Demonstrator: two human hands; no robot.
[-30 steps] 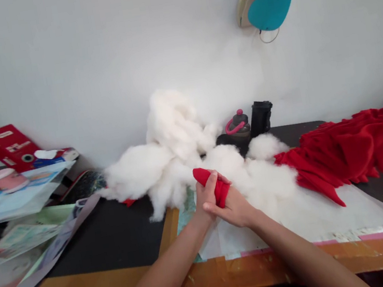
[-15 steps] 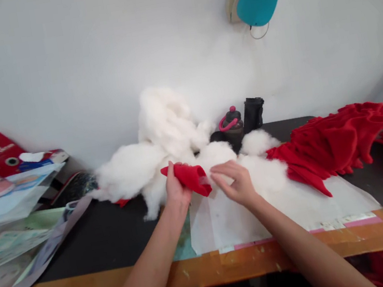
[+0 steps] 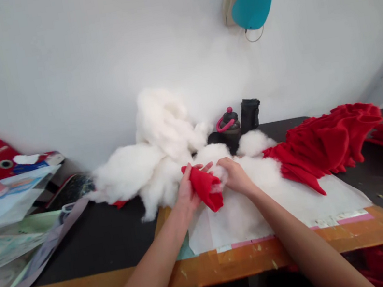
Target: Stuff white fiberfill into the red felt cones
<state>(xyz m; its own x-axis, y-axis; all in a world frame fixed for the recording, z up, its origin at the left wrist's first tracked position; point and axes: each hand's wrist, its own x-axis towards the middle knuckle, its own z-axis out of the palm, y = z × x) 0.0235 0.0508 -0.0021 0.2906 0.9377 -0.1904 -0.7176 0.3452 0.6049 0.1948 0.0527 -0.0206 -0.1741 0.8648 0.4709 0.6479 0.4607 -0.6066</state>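
Note:
My left hand (image 3: 188, 190) is wrapped round a small red fabric pouch (image 3: 205, 186), narrow at the far left end, with its open mouth facing right and down. Some white stuffing shows in that mouth. My right hand (image 3: 234, 175) is closed on a tuft of white stuffing (image 3: 222, 174) right beside the mouth. Behind both hands rises a big heap of white fluffy stuffing (image 3: 164, 123). More loose stuffing (image 3: 264, 173) lies on a white sheet (image 3: 327, 206) to the right, under and beyond my right hand.
A pile of red fabric pieces (image 3: 334, 139) lies on the right of the black table (image 3: 94, 243). At the back stand a dark bottle with a pink strap (image 3: 230, 124) and a black holder (image 3: 250, 115). Boxes and papers (image 3: 10, 203) crowd the left. A fan (image 3: 254, 0) hangs on the wall.
My left hand has shifted right with the red pouch, whose mouth now tilts further down. My right hand, beside the mouth in both frames, now shows a larger tuft of stuffing at its fingers.

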